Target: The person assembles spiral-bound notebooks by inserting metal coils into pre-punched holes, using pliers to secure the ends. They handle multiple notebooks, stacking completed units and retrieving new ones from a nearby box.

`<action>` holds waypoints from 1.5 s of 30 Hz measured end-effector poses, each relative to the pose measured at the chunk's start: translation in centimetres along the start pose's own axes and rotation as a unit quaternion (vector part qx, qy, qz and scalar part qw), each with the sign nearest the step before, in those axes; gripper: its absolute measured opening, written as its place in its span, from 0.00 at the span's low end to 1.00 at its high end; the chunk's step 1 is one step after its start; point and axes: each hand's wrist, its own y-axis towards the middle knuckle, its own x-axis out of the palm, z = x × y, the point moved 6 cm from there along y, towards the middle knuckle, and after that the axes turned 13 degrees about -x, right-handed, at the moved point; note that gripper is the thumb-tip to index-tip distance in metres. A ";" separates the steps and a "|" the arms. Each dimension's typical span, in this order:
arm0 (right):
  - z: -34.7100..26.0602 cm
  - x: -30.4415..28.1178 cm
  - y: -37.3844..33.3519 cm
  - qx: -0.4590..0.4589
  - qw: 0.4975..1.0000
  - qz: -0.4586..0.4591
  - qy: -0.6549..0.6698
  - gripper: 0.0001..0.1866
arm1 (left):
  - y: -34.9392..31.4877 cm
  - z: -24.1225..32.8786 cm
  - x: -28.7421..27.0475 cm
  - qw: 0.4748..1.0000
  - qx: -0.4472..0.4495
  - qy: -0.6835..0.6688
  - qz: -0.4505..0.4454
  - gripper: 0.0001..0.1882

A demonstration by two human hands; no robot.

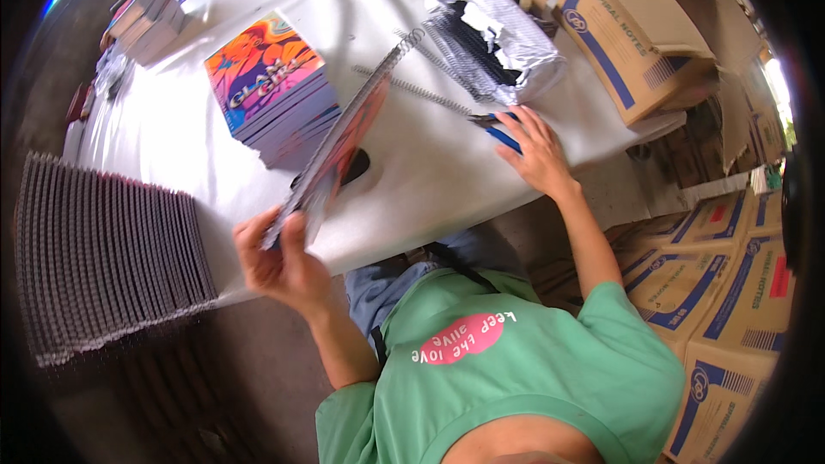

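My left hand point(288, 266) grips the near end of a spiral notebook point(335, 146), tilted up on edge above the table. A wire or plastic coil runs along its spine, and a loose coil end sticks out past the far end. My right hand point(537, 153) lies over blue-handled pliers point(503, 137) at the table's right side, fingers across one handle and thumb by the other. Long loose coils point(421, 94) lie just beyond the pliers' jaws. Behind the held notebook stands a stack of notebooks or pads point(266, 64) with a colourful illustrated cover.
A torn white plastic bag point(507, 34) of dark coils lies at the back right, beside an open cardboard box point(632, 51). A long row of coil-bound notebooks point(112, 258) fills the left edge. More stacks point(146, 21) stand far left. Closed cartons point(730, 292) are piled at right.
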 end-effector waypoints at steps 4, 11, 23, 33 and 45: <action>-1.5 -0.2 -2.2 0.013 1.000 0.019 -0.014 0.28 | -1.8 0.1 1.5 0.992 0.051 0.105 0.041 0.13; -10.1 -4.1 -1.2 0.032 0.821 0.308 0.480 0.30 | -1.9 0.5 2.8 0.987 0.127 0.094 0.021 0.16; -19.5 -10.1 5.2 -0.158 0.953 0.120 0.228 0.23 | -2.2 1.5 3.7 0.982 0.146 0.120 0.022 0.22; -19.5 -6.6 4.4 -0.111 0.783 0.004 0.612 0.25 | -2.6 1.0 3.5 0.974 0.201 0.088 0.047 0.17; -11.7 -1.1 5.3 -0.116 0.986 0.032 0.113 0.36 | 4.5 8.2 -2.1 0.972 0.066 -0.221 0.053 0.18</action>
